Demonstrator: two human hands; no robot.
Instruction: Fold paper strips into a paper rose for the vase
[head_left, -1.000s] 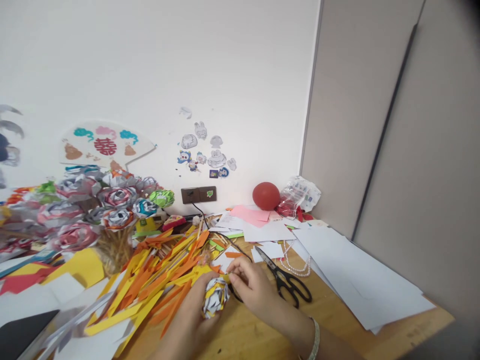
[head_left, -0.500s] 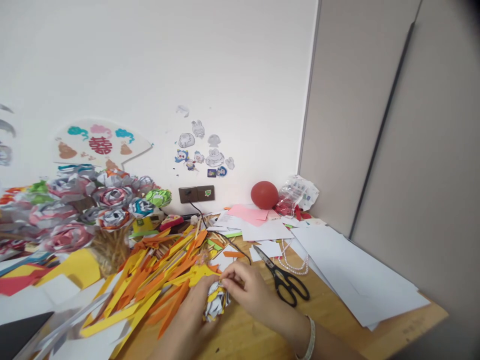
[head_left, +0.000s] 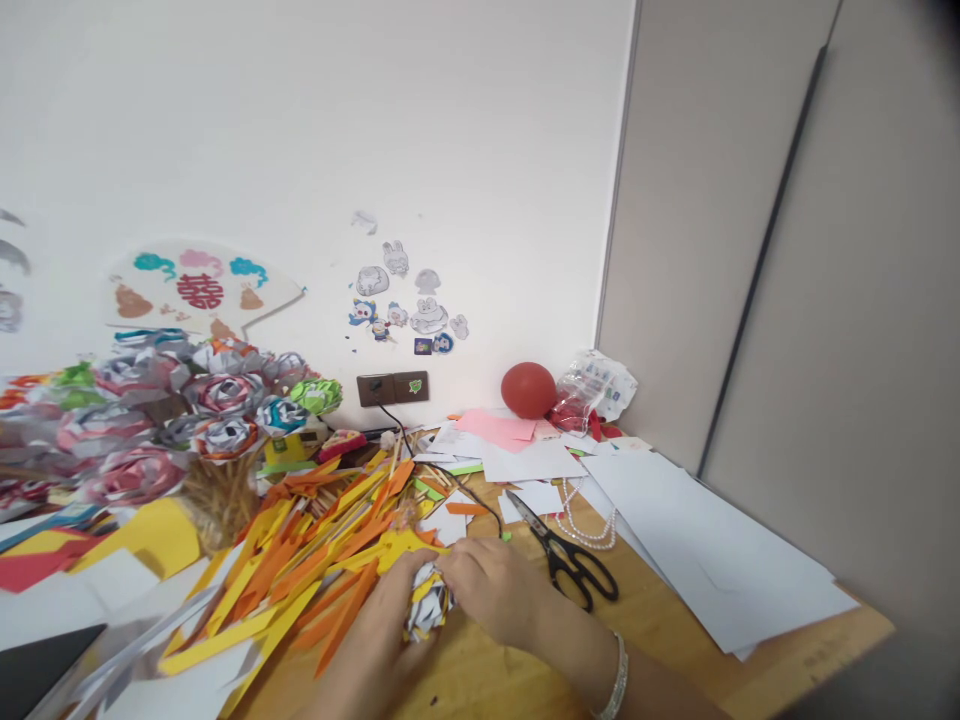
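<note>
Both my hands close around a small rolled paper flower (head_left: 426, 604) of white, grey and yellow paper, low in the middle of the view. My left hand (head_left: 382, 635) cups it from the left and below. My right hand (head_left: 499, 592) curls over its right side, fingers bent and pressed against the paper; a thin bracelet sits on that wrist. The flower rests just above the wooden table (head_left: 675, 640), at the edge of a heap of orange and yellow paper strips (head_left: 315, 560).
Black scissors (head_left: 566, 562) lie just right of my right hand, beside a bead string (head_left: 592, 525). White sheets (head_left: 697, 560) spread to the right. Finished paper roses (head_left: 172, 420) stand at the left. A red balloon (head_left: 529, 389) sits by the wall.
My right hand has gone from pinching at the flower's top with fingers raised to curling down over its right side. The flower and my left hand have barely moved.
</note>
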